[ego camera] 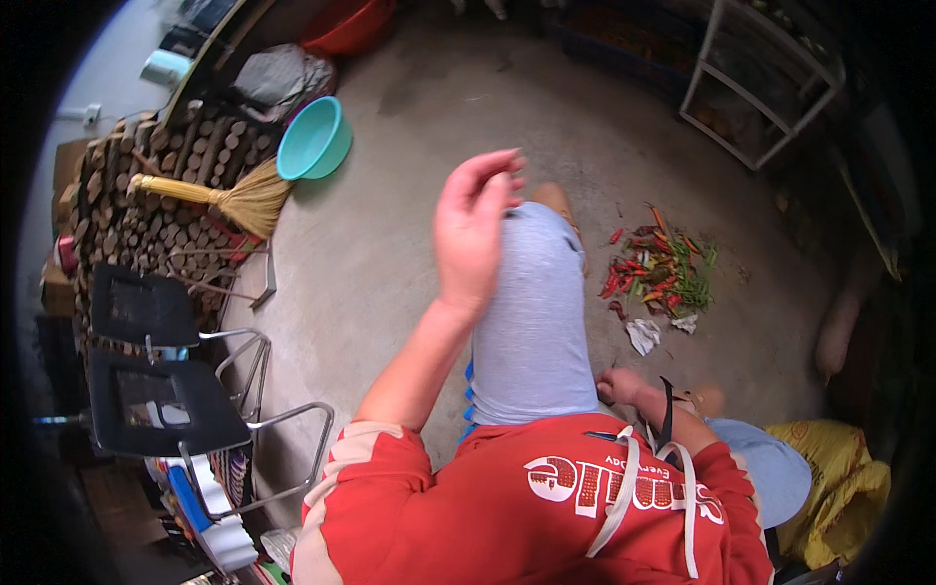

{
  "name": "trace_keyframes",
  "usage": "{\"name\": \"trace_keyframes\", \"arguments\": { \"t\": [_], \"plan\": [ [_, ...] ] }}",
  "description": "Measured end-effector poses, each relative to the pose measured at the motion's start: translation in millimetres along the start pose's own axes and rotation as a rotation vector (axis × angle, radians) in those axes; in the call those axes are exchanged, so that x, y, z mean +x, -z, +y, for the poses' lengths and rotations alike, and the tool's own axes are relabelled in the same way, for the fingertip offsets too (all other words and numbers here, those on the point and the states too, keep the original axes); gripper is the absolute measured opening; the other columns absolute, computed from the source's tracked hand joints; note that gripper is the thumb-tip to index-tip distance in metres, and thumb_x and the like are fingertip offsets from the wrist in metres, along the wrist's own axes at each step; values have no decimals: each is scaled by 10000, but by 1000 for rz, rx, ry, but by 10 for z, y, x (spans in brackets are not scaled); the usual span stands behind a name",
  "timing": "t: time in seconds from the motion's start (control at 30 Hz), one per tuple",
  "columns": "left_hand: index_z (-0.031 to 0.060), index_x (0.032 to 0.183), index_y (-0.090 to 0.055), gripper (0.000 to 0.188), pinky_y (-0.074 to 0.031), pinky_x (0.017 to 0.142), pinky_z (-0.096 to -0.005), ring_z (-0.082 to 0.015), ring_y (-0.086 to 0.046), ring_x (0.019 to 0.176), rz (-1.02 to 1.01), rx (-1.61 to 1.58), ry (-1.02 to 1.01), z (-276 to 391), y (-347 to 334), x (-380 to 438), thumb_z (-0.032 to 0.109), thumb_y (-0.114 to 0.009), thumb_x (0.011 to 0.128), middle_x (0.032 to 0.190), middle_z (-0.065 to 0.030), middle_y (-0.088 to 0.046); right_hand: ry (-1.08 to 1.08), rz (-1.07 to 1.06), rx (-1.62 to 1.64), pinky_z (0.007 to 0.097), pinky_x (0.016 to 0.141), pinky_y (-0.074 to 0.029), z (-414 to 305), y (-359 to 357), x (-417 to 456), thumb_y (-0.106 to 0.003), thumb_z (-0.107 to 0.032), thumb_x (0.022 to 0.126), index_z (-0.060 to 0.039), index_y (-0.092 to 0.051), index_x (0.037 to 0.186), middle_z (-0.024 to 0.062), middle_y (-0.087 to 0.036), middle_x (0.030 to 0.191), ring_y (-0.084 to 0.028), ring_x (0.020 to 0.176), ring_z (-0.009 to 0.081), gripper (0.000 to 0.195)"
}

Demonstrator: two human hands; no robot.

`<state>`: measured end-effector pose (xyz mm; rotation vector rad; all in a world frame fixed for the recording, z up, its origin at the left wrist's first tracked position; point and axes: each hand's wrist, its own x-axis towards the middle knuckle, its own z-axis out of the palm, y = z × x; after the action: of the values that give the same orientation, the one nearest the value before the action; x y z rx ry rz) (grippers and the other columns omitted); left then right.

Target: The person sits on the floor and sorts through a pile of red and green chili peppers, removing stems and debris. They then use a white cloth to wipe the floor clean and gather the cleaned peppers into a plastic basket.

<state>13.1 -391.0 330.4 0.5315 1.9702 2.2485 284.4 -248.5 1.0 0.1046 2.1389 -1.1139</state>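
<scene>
My left hand [475, 227] is raised over my left knee in grey trousers [537, 314]. Its fingers are loosely curled, and nothing shows in it. Lower down, my right hand [621, 385] is bent inward beside my thigh; its fingers are partly hidden, so I cannot tell whether it holds anything. A narrow black strap-like piece [667, 413] crosses near the right forearm. On the concrete floor, beyond that hand, lies a loose pile of red and orange chili peppers [658, 267] mixed with green stems [698, 274]. Crumpled white paper [643, 336] sits at its near edge.
To the left are a turquoise basin [316, 139], a straw broom [248, 197], stacked firewood [161, 238] and black metal-legged chairs [175, 409]. A white frame rack [760, 110] and a dark crate [629, 44] stand at far right. A yellow sack [833, 490] lies close on my right.
</scene>
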Motion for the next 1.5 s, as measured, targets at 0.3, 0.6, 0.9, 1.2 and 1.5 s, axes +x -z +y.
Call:
{"name": "trace_keyframes", "arguments": {
  "t": [0.3, 0.6, 0.9, 1.2, 1.5],
  "plan": [
    [12, 895, -602, 229, -470, 548, -316, -177, -576, 629, -171, 855, 1105, -1968, 1487, -1418, 217, -509, 854, 727, -80, -607, -4, -295, -116, 441, 867, -433, 24, -309, 145, -344, -464, 893, -36, -622, 1021, 235, -605, 1034, -567, 980, 392, 526],
    [18, 967, -576, 250, -469, 612, -316, -181, -565, 722, -383, 1030, 1405, -2772, 1182, -2066, 235, -514, 860, 832, -86, -588, -119, -627, 59, 417, 994, -346, -67, -167, 194, -161, -607, 901, 9, -563, 1145, 240, -536, 1193, -478, 1149, 373, 776],
    [24, 1038, -551, 288, -469, 676, -315, -184, -555, 815, -280, 1077, 1543, -2889, 1112, -2070, 253, -519, 866, 937, -92, -568, -158, -750, 431, 395, 1014, -314, 262, -883, -300, -222, -610, 894, -17, -547, 1196, 205, -507, 1255, -449, 1190, 339, 741],
    [31, 1110, -526, 339, -469, 741, -315, -188, -544, 908, -309, 1087, 1424, -2965, 1153, -2263, 271, -525, 872, 1042, -97, -548, -236, -521, 393, 391, 844, -395, 847, -1713, -815, -402, -421, 805, -34, -586, 997, 168, -566, 1066, -525, 1010, 320, 469],
    [37, 1182, -500, 396, -469, 805, -315, -192, -534, 1001, -255, 881, 1230, -2786, 1503, -1928, 289, -530, 878, 1148, -103, -529, 80, 212, -357, 391, 607, -504, 494, -367, -281, -588, -138, 686, -45, -632, 707, 146, -641, 795, -628, 754, 309, 104]
  ]
}}
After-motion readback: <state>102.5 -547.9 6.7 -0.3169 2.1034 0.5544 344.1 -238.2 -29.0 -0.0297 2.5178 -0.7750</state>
